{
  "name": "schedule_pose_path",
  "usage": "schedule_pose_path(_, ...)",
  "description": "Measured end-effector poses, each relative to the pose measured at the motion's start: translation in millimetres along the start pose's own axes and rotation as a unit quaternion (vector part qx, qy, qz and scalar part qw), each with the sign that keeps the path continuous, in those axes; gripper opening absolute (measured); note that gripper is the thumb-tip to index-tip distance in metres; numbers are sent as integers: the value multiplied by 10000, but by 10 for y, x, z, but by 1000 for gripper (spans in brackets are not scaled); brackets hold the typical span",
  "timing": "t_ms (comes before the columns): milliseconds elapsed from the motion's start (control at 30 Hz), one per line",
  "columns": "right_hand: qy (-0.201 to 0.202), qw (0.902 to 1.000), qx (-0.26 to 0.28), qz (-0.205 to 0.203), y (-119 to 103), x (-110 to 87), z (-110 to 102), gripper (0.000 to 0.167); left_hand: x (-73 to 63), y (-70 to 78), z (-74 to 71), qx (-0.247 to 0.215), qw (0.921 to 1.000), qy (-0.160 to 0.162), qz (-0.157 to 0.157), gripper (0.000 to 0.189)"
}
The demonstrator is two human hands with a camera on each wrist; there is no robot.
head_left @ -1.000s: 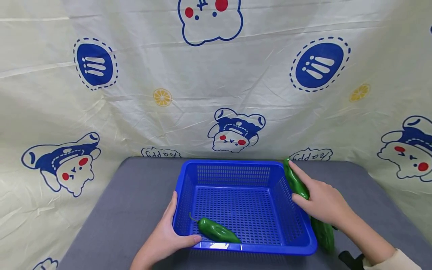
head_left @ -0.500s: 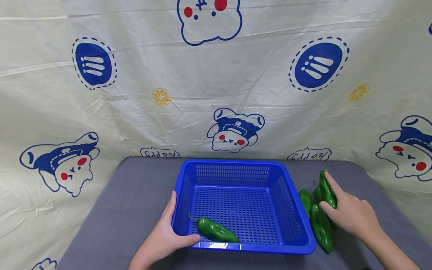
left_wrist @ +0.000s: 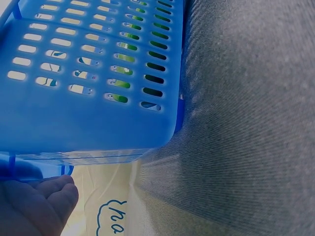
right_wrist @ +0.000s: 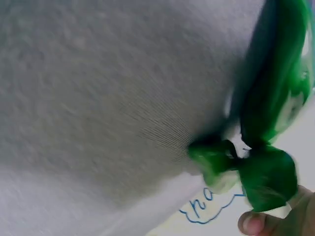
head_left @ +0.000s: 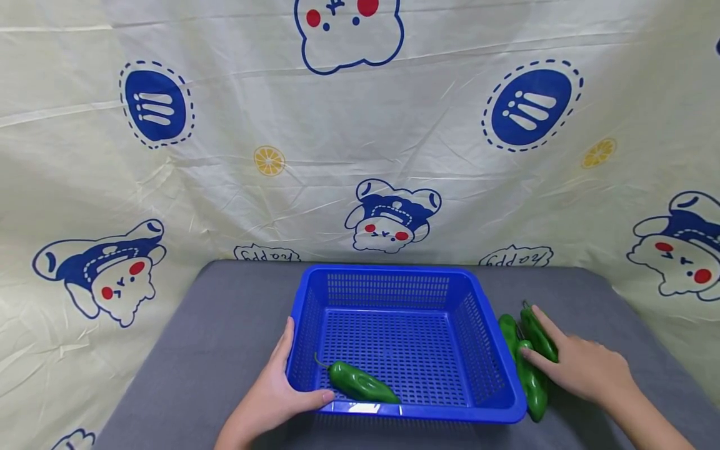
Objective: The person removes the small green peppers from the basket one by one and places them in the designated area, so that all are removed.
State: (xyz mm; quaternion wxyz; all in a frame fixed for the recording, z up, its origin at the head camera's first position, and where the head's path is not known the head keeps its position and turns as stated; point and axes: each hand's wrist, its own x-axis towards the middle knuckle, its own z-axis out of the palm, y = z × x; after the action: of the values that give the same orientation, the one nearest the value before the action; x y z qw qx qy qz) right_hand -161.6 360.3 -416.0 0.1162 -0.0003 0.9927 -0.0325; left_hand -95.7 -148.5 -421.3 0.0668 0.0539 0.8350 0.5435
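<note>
A blue plastic basket (head_left: 394, 409) with slotted walls stands mid-table, with one long green pepper (head_left: 362, 382) lying inside near its front wall. My left hand (head_left: 275, 390) grips the basket's front left corner, thumb over the front rim and fingers along the left side. To the right of the basket, several green peppers lie together. Among them my right hand (head_left: 585, 365) holds a green pepper (head_left: 540, 334) low in the group, its thumb over a nearer pepper (head_left: 533, 387). Another pepper (head_left: 509, 331) lies against the basket's right side. The right wrist view shows blurred peppers (right_wrist: 268, 179) by the fingertips.
A grey cloth (head_left: 225, 325) covers the table. Behind it hangs a pale curtain (head_left: 225, 206) printed with cartoon figures. The basket's high right wall (head_left: 484, 350) stands between the loose peppers and its inside.
My right hand has carried a green pepper from the basket's right rim out to the right, then lowered it onto the pepper group. My left hand has stayed on the basket.
</note>
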Motion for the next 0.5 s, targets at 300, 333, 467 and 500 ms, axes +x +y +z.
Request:
schedule_pose_path(300,816,9956,-453,-88,-201,-53,-187,105,1,13,-5,-56,10000,-32,-11,135)
schedule_pose_path(333,855,9955,-391,-149,-243,-56,-225,106,0,12,-5,-55,10000,-25,-3,135)
schedule_pose_path(467,889,9949,101,-460,-452,-53,-405,104,-1,11,-4,-75,10000,-15,12,135)
schedule_pose_path(500,884,9944,207,-538,-503,-51,-447,104,-2,10,-4,-80,10000,-19,12,135)
